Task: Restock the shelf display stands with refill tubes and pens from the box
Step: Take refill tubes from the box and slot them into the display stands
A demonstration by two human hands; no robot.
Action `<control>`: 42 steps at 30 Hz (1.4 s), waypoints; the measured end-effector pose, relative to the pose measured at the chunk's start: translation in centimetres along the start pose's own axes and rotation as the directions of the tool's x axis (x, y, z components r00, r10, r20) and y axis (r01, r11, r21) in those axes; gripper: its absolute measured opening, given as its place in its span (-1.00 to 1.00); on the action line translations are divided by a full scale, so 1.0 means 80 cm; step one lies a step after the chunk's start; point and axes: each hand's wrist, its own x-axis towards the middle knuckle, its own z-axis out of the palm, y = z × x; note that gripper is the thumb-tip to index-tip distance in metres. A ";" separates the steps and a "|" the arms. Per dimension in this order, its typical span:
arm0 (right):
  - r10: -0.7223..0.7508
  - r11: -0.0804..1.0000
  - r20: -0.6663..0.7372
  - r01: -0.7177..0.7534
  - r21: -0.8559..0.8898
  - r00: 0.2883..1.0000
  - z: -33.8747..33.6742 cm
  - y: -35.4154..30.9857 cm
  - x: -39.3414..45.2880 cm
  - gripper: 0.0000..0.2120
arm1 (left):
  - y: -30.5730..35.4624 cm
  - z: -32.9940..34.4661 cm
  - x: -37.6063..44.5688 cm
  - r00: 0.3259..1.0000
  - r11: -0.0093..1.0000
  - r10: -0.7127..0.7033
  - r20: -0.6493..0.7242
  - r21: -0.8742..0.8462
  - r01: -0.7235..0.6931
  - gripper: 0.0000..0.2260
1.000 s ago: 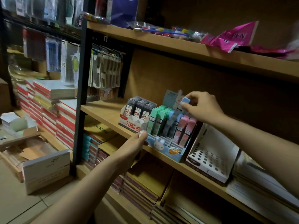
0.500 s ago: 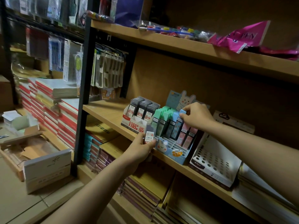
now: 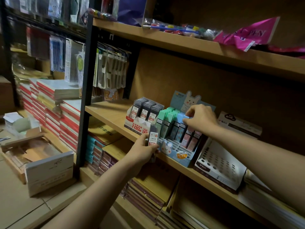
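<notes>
A blue rabbit display stand (image 3: 179, 156) sits on the middle wooden shelf (image 3: 109, 113), holding green, blue and pink refill tubes in rows. My right hand (image 3: 200, 119) pinches the cap of a blue refill tube (image 3: 182, 119) standing in the stand. My left hand (image 3: 142, 150) grips a grey refill tube (image 3: 154, 134) with a white and red label, held upright in front of the stand's left corner. Left of the rabbit stand, a white and red stand (image 3: 140, 124) carries three rows of grey tubes.
A white pen stand with round holes (image 3: 219, 166) stands to the right on the same shelf. On the floor at the left are a white box (image 3: 49, 172) and a wooden crate (image 3: 14, 159). Stacked notebooks fill the lower shelves. The upper shelf (image 3: 181, 45) overhangs.
My right hand came down from above the stand to the blue tubes and pinches one there. My left hand rose slightly with the grey tube, which now stands more upright.
</notes>
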 end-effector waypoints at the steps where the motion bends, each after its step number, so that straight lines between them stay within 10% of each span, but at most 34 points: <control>1: 0.004 1.000 -0.016 -0.005 -0.019 1.000 0.000 0.000 0.000 -0.95 | 0.001 0.000 -0.001 1.000 1.000 0.005 -0.001 -0.009 -0.005 -0.74; 14: -0.029 0.984 -0.016 0.025 -0.174 0.999 0.000 -0.004 -0.005 -0.81 | 0.007 -0.003 -0.010 0.992 0.991 0.049 0.112 -0.131 -0.034 -0.66; 23: -0.386 0.873 -0.021 0.373 0.314 0.922 -0.004 -0.063 -0.053 -0.77 | 0.035 -0.046 -0.033 0.976 0.946 0.211 -0.045 0.262 -0.192 -0.85; 32: -0.425 0.840 0.222 0.291 0.458 0.878 0.034 -0.093 -0.079 -0.77 | 0.047 -0.077 -0.061 0.957 0.972 0.226 -0.183 0.109 -0.208 -0.85; 42: -0.474 0.741 0.117 0.323 0.589 0.873 0.037 -0.127 -0.064 -0.75 | 0.048 -0.076 -0.046 0.952 0.895 0.304 0.016 0.336 -0.292 -0.74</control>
